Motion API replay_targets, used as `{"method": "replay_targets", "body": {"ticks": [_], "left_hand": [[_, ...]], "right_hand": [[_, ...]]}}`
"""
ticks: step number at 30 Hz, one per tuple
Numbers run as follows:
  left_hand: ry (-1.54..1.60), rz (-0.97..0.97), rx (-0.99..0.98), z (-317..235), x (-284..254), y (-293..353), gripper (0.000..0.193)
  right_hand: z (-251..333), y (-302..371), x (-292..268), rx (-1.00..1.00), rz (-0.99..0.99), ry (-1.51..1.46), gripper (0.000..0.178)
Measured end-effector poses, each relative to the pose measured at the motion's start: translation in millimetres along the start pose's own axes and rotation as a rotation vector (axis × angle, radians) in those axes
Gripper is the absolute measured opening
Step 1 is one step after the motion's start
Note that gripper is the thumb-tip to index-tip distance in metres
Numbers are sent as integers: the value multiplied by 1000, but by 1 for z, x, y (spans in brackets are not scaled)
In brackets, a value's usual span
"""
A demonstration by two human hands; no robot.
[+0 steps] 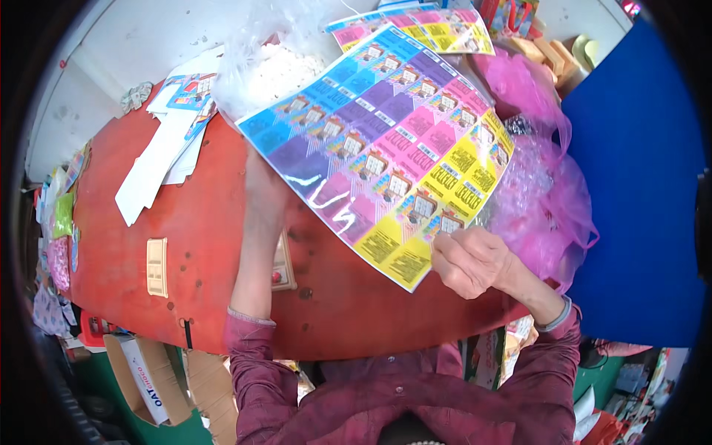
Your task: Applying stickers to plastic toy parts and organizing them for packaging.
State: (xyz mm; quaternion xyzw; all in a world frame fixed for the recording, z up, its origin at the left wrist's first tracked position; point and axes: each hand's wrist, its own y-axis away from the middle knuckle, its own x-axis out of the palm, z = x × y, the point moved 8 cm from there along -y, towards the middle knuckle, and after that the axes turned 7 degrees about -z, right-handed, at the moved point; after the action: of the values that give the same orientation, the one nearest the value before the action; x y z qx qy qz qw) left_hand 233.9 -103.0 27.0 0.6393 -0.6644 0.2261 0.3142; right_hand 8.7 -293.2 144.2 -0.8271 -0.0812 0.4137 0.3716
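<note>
A large glossy printed sheet (386, 141), with blue, purple, pink and yellow sections of repeated small pictures, is raised at a slant above the red table (208, 282). My right hand (475, 261) has its fingers curled closed on the sheet's yellow edge, near the lower right corner. My left hand (265, 185) reaches up behind the sheet's left part; its fingers are hidden there. Beside my left wrist lies a cream plastic piece (282, 263) with a red spot, partly covered by the wrist. Another cream rectangular plastic piece (156, 267) rests farther left.
White papers and printed cutouts (167, 141) lie at the back left. A clear bag of small white pieces (285, 74) stands behind the sheet, near further printed sheets (445, 30). Pink plastic bags (552, 215) crowd the right side beside a blue panel (638, 185). An open cardboard box (144, 378) sits below.
</note>
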Motion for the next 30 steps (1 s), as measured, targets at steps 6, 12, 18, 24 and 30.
{"method": "replay_targets", "body": {"ticks": [6,12,18,24,30], "left_hand": [[72,22,-296,-5,-36,28,68],[-649,379,-515,45,-27,15,45],[-657,296,-456,93,4,-9,27],[-571,221,-318,84,-4,-11,24],[-537,194,-310,69,-7,19,24]], "right_hand": [[24,74,-30,202,167,-93,28],[7,141,-38,773,457,-12,34],[-36,167,-32,1358,112,17,21],[-74,192,-13,1558,94,265,27],[-98,248,8,1785,-238,-302,24]]}}
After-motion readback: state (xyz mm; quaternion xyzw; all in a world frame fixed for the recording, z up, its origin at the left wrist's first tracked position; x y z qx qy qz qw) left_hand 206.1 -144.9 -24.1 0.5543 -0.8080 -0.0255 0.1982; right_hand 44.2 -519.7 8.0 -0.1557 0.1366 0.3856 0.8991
